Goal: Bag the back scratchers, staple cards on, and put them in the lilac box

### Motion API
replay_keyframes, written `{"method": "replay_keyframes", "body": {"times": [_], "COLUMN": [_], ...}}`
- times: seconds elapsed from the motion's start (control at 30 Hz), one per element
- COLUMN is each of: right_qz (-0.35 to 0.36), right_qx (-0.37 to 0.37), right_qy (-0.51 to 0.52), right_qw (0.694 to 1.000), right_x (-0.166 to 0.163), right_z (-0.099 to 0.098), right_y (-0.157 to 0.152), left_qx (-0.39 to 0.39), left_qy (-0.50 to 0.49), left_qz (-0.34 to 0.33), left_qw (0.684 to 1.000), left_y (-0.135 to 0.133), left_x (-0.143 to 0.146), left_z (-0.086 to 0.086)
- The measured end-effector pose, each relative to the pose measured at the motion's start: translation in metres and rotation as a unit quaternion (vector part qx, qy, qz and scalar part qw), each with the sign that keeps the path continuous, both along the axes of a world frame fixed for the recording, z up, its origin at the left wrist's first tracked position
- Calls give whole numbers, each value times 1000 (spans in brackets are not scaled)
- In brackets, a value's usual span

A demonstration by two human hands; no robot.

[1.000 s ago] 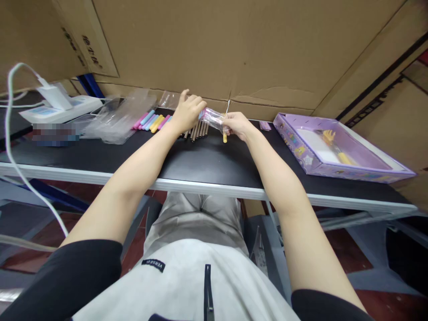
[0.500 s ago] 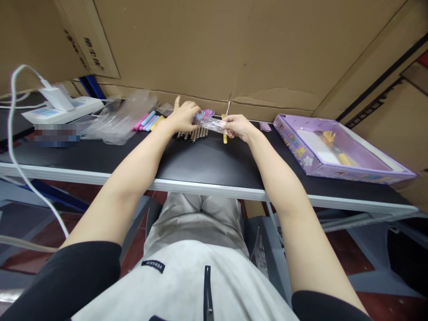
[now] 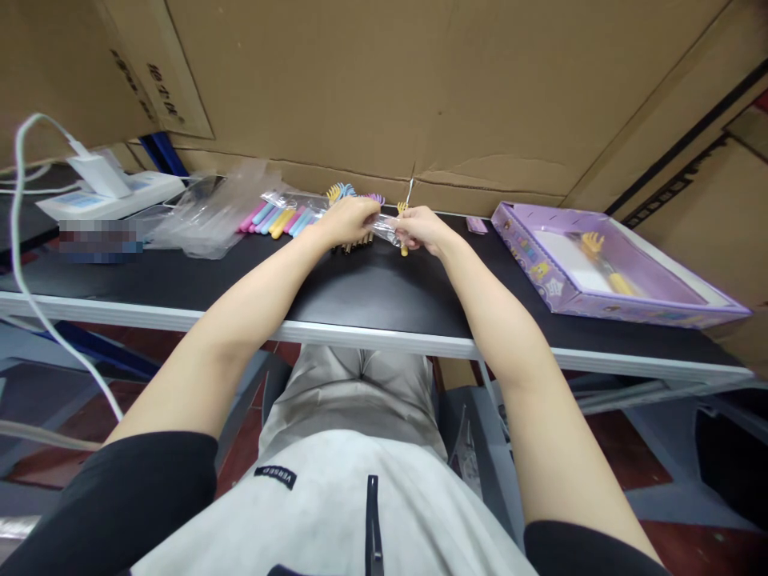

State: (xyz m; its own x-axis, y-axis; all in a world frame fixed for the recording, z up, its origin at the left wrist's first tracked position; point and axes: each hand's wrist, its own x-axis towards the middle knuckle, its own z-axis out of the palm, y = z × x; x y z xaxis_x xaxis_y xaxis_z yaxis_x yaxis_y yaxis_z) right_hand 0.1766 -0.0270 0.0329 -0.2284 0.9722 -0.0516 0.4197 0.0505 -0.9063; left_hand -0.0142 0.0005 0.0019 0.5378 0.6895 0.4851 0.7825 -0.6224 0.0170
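My left hand [image 3: 350,219] is closed on one end of a clear plastic sleeve [image 3: 385,227], over a row of small claw-headed back scratchers. Pinched at the sleeve's other end is my right hand [image 3: 423,229]. A yellow back scratcher [image 3: 404,251] shows its claw above and its handle tip below my right fingers; whether they grip it too I cannot tell. Blue and yellow claw heads [image 3: 341,191] stick out behind my left hand, with metal rods under it. Pink, blue, purple and yellow handles [image 3: 278,221] lie side by side to its left.
Clear plastic bags [image 3: 210,212] are heaped on the left of the black table [image 3: 384,292], near a white power strip [image 3: 120,196] with a cable. At right stands a purple display box [image 3: 564,294] holding a yellow back scratcher [image 3: 606,260]. Cardboard [image 3: 384,96] walls the back.
My left hand, spread over the back scratchers before, has closed on the plastic sleeve and moved slightly right. More coloured handles now show to its left. My right hand has barely moved.
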Motion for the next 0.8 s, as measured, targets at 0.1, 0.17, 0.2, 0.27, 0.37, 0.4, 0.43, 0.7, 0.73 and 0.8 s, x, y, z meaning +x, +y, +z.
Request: {"method": "replay_keyframes", "body": {"times": [0.1, 0.17, 0.2, 0.27, 0.37, 0.4, 0.43, 0.7, 0.73, 0.8], "right_qz": [-19, -52, -74, -113, -119, -105, -90, -91, -99, -107], "right_qx": [11, 32, 48, 92, 160, 170, 171, 128, 127, 128], "right_qy": [7, 4, -9, -72, -240, -294, -338, -418, -411, -394], "right_qw": [1000, 998, 996, 987, 950, 935, 921, 895, 897, 904], "right_x": [3, 8, 11, 16, 19, 19, 19, 31, 35, 41], "right_z": [3, 3, 2, -2, -12, -14, -15, -15, -18, -25], "right_y": [3, 8, 11, 18, 24, 25, 24, 33, 38, 47], "left_qx": [5, 6, 4, -4, -26, -33, -37, -37, -38, -39], "left_qy": [2, 5, 7, 9, -1, -6, -10, -28, -32, -39], "left_qz": [33, 61, 76, 103, 134, 141, 146, 133, 130, 126], "left_qw": [999, 998, 997, 995, 991, 989, 989, 990, 990, 991], "left_y": [3, 7, 9, 13, 17, 18, 19, 21, 21, 22], "left_x": [-10, -19, -24, -34, -44, -47, -48, -49, -49, -50], "left_z": [1, 1, 0, -1, -3, -3, -3, -5, -5, -6]}}
